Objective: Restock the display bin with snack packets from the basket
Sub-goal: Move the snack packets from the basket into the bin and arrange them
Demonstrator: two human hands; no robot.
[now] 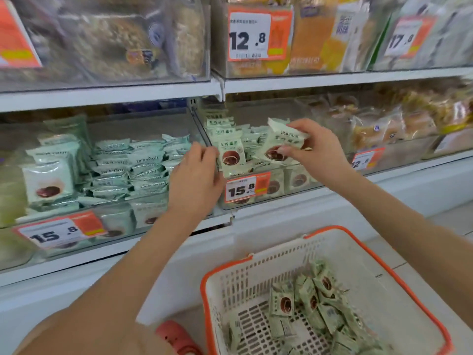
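Shelf tag reads 15.8; right hand pinches a Dulcomi-type packet.

The bin in the middle of the frame is open at the top, and room is left above its packets, under the shelf. That gap is partly filled by the right hand with a packet and by the left hand at the bin's left wall. The front is closed by clear plastic with a price tag. The basket at lower right is open on top, with bare floor at its left.
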